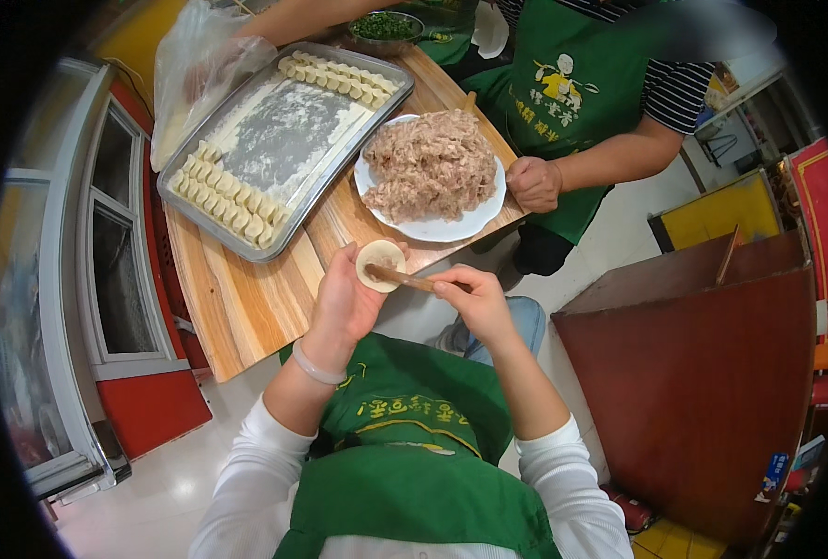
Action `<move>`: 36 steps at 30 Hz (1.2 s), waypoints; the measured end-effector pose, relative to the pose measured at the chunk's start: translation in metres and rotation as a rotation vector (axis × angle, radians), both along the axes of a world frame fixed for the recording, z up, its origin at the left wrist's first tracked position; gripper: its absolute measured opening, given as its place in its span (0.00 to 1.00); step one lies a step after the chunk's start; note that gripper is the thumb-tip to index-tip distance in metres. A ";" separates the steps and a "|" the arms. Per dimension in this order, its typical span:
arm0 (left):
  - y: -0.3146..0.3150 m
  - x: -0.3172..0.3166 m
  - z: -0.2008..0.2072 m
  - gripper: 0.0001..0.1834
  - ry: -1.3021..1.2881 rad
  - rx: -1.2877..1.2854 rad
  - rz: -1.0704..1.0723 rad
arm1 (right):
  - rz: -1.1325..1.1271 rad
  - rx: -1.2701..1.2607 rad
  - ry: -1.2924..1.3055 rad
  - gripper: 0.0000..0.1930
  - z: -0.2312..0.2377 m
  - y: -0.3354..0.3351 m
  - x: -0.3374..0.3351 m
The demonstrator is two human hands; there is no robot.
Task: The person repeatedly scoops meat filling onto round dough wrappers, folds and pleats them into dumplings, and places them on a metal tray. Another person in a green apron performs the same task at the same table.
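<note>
Round dumpling wrapper [379,250], pale, one: held just nearer than the white plate [437,232], slightly to its left, with a dab of meat filling [385,264] at the middle. Left hand [344,296]: palm up, cupped around the wrapper from beneath, thumb along one side; pale bangle [318,365] at the wrist. Right hand [474,296]: nearer than the plate, fingers clamped on a flat wooden filling stick [411,279], far end of same pressed to the filling on the wrapper. On the plate: minced meat [431,163], pinkish-brown, heaped. Under the plate: wooden table [251,312], striped grain. Just left of the plate: metal tray [279,140], floured, bearing pleated dumplings in rows, one group [225,197] toward the near end, another [339,79] toward the far end. Beyond the plate, slightly left: bowl of chopped greens [383,26]. Well left of the plate and farther off: clear plastic bag [195,74], with a co-worker's forearm [297,17] beside it. Just right of the plate: another co-worker's hand [533,184], fingers curled.
</note>
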State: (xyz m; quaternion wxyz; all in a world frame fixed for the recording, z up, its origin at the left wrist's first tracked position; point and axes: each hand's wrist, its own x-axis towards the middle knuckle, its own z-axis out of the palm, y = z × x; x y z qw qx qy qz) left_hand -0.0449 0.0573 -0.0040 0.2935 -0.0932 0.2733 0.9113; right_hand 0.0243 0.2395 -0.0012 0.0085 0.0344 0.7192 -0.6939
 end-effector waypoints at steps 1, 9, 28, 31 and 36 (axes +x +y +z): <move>-0.002 0.001 0.000 0.28 0.046 -0.002 -0.001 | 0.015 0.089 0.018 0.08 -0.007 0.002 -0.002; -0.008 0.002 0.001 0.26 0.076 -0.020 -0.027 | 0.002 -0.125 -0.114 0.08 0.002 -0.002 -0.006; -0.002 0.003 0.000 0.26 0.027 0.028 -0.229 | -0.223 1.144 0.648 0.17 -0.008 0.017 -0.029; -0.005 0.006 0.001 0.26 0.058 0.001 -0.229 | -0.165 1.216 0.784 0.17 -0.001 0.010 -0.025; -0.007 0.013 0.007 0.24 0.018 0.069 -0.206 | 0.014 0.891 1.163 0.14 0.013 -0.018 -0.008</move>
